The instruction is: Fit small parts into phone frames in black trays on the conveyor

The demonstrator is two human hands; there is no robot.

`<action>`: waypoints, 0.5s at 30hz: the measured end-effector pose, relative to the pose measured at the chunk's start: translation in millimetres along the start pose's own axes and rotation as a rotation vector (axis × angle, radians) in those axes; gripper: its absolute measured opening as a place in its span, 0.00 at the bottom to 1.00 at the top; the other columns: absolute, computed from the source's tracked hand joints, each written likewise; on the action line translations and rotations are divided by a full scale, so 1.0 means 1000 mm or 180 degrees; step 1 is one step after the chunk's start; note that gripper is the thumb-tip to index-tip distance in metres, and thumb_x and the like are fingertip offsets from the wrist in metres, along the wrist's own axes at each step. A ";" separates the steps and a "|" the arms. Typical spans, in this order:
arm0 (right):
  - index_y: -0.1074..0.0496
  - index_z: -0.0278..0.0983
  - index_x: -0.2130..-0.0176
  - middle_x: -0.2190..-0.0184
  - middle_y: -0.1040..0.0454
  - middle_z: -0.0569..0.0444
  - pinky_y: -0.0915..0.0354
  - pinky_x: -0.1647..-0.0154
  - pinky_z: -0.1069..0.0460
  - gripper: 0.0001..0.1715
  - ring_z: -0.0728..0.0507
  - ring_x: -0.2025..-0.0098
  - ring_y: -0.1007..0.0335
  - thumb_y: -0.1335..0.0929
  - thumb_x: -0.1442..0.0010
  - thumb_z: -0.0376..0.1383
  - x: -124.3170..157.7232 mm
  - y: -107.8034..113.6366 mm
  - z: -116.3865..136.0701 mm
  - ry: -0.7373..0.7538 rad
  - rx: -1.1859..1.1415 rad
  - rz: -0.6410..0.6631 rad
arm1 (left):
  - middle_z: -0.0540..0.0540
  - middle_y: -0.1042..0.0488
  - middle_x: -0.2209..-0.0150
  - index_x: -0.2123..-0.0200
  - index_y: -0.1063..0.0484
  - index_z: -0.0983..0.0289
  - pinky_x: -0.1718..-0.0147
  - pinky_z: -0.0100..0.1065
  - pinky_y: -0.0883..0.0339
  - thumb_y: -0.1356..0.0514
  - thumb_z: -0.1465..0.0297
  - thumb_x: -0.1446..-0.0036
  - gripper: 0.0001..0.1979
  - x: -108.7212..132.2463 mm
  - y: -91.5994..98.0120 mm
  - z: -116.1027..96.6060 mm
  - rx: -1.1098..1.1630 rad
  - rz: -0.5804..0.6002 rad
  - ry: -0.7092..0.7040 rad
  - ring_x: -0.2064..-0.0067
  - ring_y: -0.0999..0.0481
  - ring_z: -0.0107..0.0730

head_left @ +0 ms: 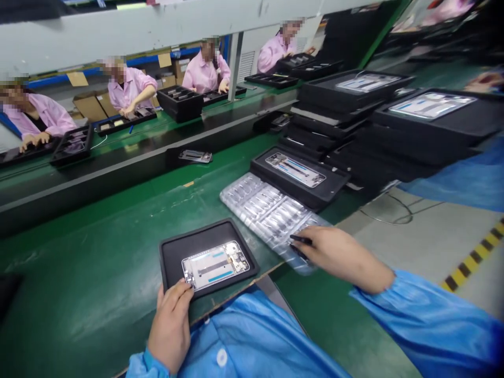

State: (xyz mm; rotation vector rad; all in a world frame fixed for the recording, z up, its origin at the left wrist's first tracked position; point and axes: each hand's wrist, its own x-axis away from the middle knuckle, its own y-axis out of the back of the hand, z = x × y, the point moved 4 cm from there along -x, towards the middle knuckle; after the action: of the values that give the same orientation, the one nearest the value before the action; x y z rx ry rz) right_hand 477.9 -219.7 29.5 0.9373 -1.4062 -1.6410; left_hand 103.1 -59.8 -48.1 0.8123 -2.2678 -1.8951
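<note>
A phone frame (214,265) with blue strips and a dark ribbon lies in a shallow black tray (173,252) in front of me. My left hand (171,325) grips the near left edge of that tray, its fingertips touching the corner of the frame. Black tweezers (301,240) are pinched in my right hand (334,257). Their tips are over a clear plastic blister tray (263,207) with rows of small pockets. What lies in the pockets is too small to tell.
Behind the blister tray, another phone frame (295,169) sits on a black tray (334,191). Stacked black trays (323,126) stand at the right. A further phone part (196,156) lies by the dark conveyor channel (129,163). Across it, several people in pink (207,73) handle trays.
</note>
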 end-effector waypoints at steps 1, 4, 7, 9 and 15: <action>0.24 0.37 0.69 0.70 0.21 0.48 0.37 0.67 0.50 0.17 0.41 0.68 0.26 0.37 0.38 0.42 0.001 0.000 -0.002 -0.0045 -0.0079 0.0040 | 0.59 0.26 0.43 0.43 0.32 0.58 0.38 0.58 0.38 0.51 0.79 0.37 0.22 0.000 0.002 -0.001 0.0022 -0.0010 0.0019 0.40 0.28 0.42; 0.24 0.38 0.70 0.73 0.21 0.51 0.37 0.70 0.49 0.18 0.41 0.71 0.26 0.36 0.39 0.46 0.001 0.002 -0.011 -0.0524 -0.0621 0.0113 | 0.58 0.26 0.44 0.44 0.31 0.58 0.37 0.59 0.38 0.52 0.81 0.37 0.23 0.002 0.007 -0.001 0.0090 -0.0022 0.0175 0.41 0.27 0.42; 0.22 0.39 0.68 0.71 0.20 0.55 0.35 0.67 0.49 0.16 0.41 0.68 0.25 0.32 0.42 0.48 -0.002 0.004 -0.018 -0.1002 -0.1479 0.0114 | 0.58 0.26 0.45 0.45 0.31 0.56 0.38 0.58 0.38 0.52 0.81 0.37 0.23 0.004 0.012 0.000 0.0167 -0.0009 0.0344 0.42 0.27 0.42; 0.22 0.39 0.66 0.69 0.20 0.54 0.34 0.65 0.49 0.17 0.40 0.67 0.25 0.31 0.44 0.49 -0.005 0.006 -0.021 -0.1173 -0.1859 -0.0030 | 0.57 0.25 0.45 0.45 0.32 0.54 0.39 0.58 0.36 0.52 0.80 0.37 0.23 0.006 0.015 0.001 0.0231 -0.0015 0.0395 0.43 0.26 0.42; 0.23 0.39 0.66 0.71 0.21 0.51 0.37 0.66 0.47 0.18 0.40 0.68 0.28 0.30 0.45 0.50 -0.017 0.016 -0.025 -0.1468 -0.1967 -0.0659 | 0.57 0.24 0.49 0.45 0.32 0.54 0.44 0.55 0.34 0.49 0.75 0.36 0.19 0.007 0.030 0.000 0.0359 -0.0334 0.0563 0.47 0.24 0.44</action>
State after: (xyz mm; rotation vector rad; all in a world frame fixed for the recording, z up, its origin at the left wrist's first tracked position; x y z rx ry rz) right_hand 509.0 -216.9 43.3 0.3618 -0.9771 -2.3656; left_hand 87.1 -59.9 -21.5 1.0877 -2.2812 -1.6707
